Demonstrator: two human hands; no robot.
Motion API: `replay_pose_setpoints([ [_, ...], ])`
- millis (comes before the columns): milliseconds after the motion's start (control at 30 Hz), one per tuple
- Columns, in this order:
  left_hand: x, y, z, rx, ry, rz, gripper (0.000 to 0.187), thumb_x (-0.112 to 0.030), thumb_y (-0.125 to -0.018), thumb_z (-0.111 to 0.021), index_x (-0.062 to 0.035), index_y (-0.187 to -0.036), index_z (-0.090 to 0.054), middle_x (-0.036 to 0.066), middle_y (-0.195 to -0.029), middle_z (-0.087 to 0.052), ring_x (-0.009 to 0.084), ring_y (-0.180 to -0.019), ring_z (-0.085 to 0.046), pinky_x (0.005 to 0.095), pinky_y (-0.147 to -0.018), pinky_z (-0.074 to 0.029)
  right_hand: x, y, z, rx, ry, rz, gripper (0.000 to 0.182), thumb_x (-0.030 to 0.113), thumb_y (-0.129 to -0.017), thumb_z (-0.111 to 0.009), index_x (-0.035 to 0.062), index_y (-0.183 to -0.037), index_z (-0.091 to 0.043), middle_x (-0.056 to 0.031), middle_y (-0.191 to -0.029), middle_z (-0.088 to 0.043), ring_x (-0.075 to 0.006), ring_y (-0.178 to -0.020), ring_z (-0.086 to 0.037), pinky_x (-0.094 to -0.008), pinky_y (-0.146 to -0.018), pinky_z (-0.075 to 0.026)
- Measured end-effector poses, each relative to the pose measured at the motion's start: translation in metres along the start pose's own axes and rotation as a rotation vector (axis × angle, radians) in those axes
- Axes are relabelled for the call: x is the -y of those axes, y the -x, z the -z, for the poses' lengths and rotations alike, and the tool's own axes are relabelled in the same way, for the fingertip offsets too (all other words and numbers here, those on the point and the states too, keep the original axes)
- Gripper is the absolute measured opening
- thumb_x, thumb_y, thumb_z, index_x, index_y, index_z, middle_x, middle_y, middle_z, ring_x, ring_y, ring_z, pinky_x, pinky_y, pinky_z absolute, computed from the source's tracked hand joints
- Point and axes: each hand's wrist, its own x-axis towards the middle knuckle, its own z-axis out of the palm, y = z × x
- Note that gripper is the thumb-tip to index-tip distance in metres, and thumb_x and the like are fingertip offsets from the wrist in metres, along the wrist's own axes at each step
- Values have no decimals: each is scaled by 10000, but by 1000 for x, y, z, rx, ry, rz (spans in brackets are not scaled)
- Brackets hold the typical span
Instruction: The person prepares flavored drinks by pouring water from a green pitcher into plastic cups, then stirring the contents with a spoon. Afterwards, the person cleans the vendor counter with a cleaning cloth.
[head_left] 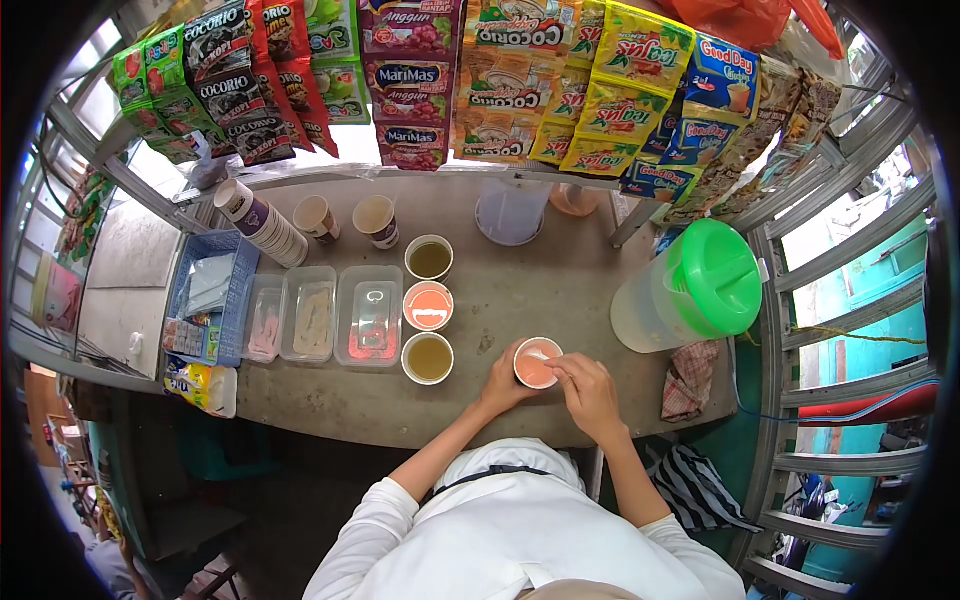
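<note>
A paper cup of pinkish-orange drink [532, 372] stands at the counter's front edge. Around its left side wraps my left hand [502, 385]. My right hand [587, 392] pinches a white spoon [541, 353] that dips into the drink. To the left, three filled cups form a column: a greenish-brown drink [429, 258] at the back, an orange-pink drink [428, 306] in the middle, and a brownish drink [427, 358] in front.
Plastic tubs [370, 316] and a blue basket [212, 285] sit at the left, with stacked paper cups [262, 225] behind. A green-lidded pitcher [650, 305] and checked cloth [690, 380] are at the right. Sachet strips [505, 80] hang above the counter [510, 280].
</note>
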Motion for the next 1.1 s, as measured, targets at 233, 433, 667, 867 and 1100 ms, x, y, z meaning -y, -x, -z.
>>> replay_pose_setpoints([
  [233, 6, 2, -2, -26, -2, 1, 912, -165, -588, -911, -12, -1351, -436, 209, -1228, -605, 362, -1130, -606, 423, -952, -499, -2, 1, 1, 55, 18, 9, 201, 202, -955, -556, 54, -948, -691, -86, -860, -652, -275, -778, -612, -386, -672, -409],
  [433, 5, 2, -4, -49, 18, 10, 909, -162, -577, -912, -18, -1344, -446, 200, -1230, -607, 358, -1127, -606, 425, -945, -503, -3, 2, 5, 94, 46, 20, 207, 204, -957, -557, 41, -923, -680, -87, -849, -653, -275, -769, -613, -392, -660, -400],
  [667, 4, 2, -3, -41, -5, -4, 926, -144, -570, -902, -15, -1358, -434, 205, -1240, -601, 366, -1136, -597, 427, -959, -498, 1, 2, 3, 26, 15, 30, 191, 202, -956, -559, 61, -945, -688, -81, -882, -664, -274, -793, -623, -392, -658, -405],
  [867, 11, 2, -4, -38, -22, -12, 938, -163, -574, -903, -12, -1366, -425, 212, -1243, -597, 369, -1143, -592, 433, -968, -488, 3, 8, -3, 23, 11, 37, 191, 201, -958, -555, 63, -954, -687, -76, -917, -677, -271, -812, -635, -391, -658, -410],
  [1100, 9, 1, -4, -39, -12, -7, 921, -184, -603, -903, -9, -1369, -424, 214, -1236, -601, 365, -1135, -603, 426, -957, -494, 1, 12, 2, 96, 63, 4, 202, 206, -962, -546, 62, -947, -688, -84, -883, -673, -277, -779, -630, -392, -651, -403],
])
